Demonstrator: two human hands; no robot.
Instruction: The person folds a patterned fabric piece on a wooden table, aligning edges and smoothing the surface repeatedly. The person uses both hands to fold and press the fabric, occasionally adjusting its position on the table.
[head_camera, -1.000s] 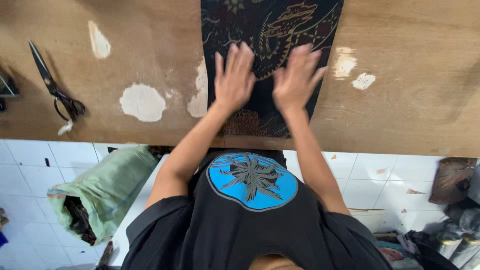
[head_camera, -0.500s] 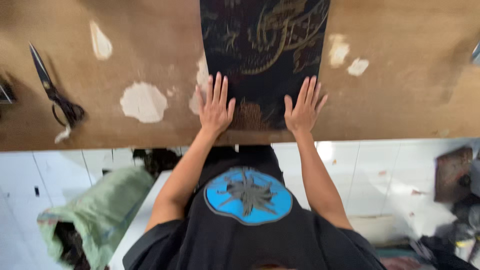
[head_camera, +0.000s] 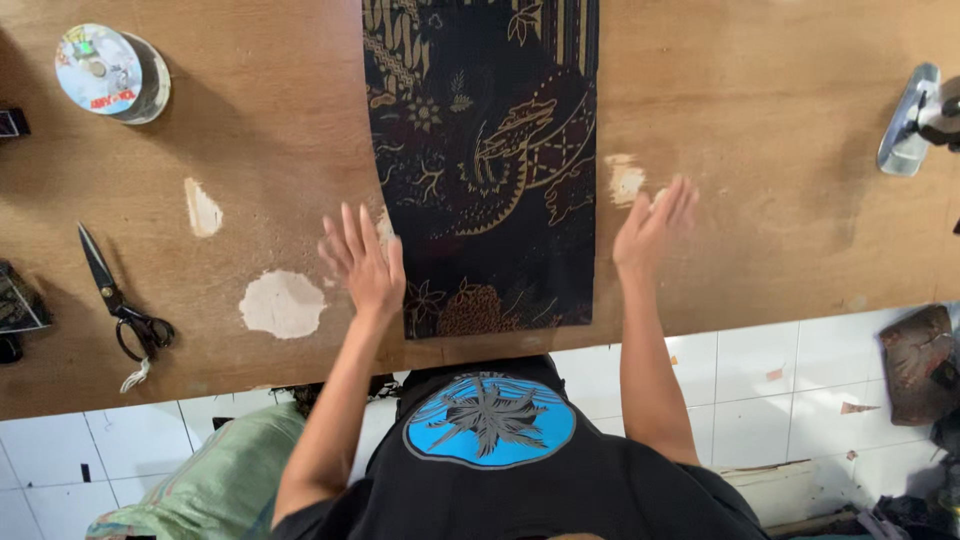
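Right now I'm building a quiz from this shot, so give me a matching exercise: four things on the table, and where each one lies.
Things:
1. scissors
2. cloth
3. tape roll
4. metal tool

Places:
A. far right edge
B. middle, between the hands
C. far left corner
D. near left, close to the table edge

Pairs: 1-D, 2-B, 3-C, 4-A

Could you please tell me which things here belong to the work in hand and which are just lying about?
In use:
- dark patterned cloth lying flat on the wooden table
- left hand, open at the cloth's left edge
- right hand, open beside its right edge

Lying about:
- scissors
- tape roll
- green sack on the floor
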